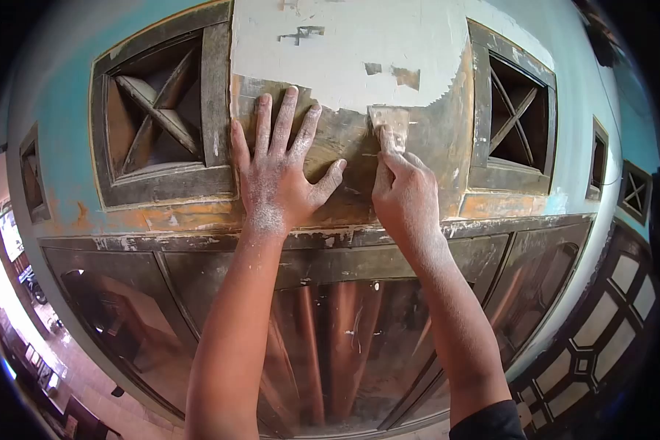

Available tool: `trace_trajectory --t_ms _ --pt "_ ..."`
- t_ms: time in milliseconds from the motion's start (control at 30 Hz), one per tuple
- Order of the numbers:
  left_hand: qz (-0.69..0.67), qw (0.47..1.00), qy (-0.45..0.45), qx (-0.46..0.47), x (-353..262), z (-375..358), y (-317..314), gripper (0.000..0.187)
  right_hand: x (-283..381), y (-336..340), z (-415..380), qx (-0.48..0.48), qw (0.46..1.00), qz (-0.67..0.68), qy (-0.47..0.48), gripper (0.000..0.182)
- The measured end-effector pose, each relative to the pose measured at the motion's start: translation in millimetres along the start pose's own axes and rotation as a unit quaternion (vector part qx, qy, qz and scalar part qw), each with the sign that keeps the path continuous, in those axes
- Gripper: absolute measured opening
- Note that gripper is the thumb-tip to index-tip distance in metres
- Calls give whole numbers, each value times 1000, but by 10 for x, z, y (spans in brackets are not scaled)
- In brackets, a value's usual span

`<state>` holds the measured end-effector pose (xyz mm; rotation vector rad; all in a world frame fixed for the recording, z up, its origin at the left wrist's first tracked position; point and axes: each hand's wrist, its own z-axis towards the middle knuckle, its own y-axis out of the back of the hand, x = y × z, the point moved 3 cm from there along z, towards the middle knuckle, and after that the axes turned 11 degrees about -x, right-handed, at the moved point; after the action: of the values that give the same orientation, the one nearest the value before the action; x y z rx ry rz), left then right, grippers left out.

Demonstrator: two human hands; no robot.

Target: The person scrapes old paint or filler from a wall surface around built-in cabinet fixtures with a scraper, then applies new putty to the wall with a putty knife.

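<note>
My left hand [277, 161] lies flat against the bare brown panel [330, 136], fingers spread and dusted with white powder. To its right, my right hand [407, 172] is closed around a scraper [390, 123], with one finger stretched along the tool. The scraper's wide edge points up and touches the panel just below the ragged lower border of the white paint [345, 55]. Small patches within the white area show dark or brown. Most of the scraper's handle is hidden inside my right hand.
Wooden vent frames with crossed slats stand at left [158, 110] and right [512, 110]. Below runs a dark wooden ledge [330, 238] above glass panes [345, 345]. A latticed door [594, 330] is at the lower right, and a bright opening at the far left.
</note>
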<state>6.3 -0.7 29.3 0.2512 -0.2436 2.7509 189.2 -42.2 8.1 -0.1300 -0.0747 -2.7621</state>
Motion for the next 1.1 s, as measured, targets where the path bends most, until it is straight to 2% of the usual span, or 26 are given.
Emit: trace_trajectory --t_ms 67,100,167,300,367,600,667,967,1033,1100 --pt "-8 1000 -2 -8 -34 16 10 80 34 51 -57 -26 998 34 -42 22" --pt "2 999 30 -27 -41 -21 -24 80 11 23 77 -16 999 34 -5 22" --pt "-7 999 34 -33 -28 -32 -27 81 17 6 136 -27 999 30 4 21" --pt "-17 999 34 -36 17 -48 -9 82 122 -5 42 -41 997 56 -18 19" --pt "-20 999 31 -26 35 -35 -2 82 143 -10 0 -12 999 25 -34 19" --pt "-31 999 23 -23 51 -60 0 82 209 -36 -24 -11 998 35 -57 19" --pt "-31 999 21 -21 60 -44 13 82 186 -99 73 8 1000 -8 -4 52" --pt "-42 999 23 -15 65 -53 7 83 293 -149 66 -17 1000 8 -5 52" --pt "-42 999 23 -21 74 -51 11 83 294 -121 51 6 1000 -4 -21 53" --pt "-45 999 26 -13 72 -51 26 82 268 -117 31 16 999 46 -20 54"
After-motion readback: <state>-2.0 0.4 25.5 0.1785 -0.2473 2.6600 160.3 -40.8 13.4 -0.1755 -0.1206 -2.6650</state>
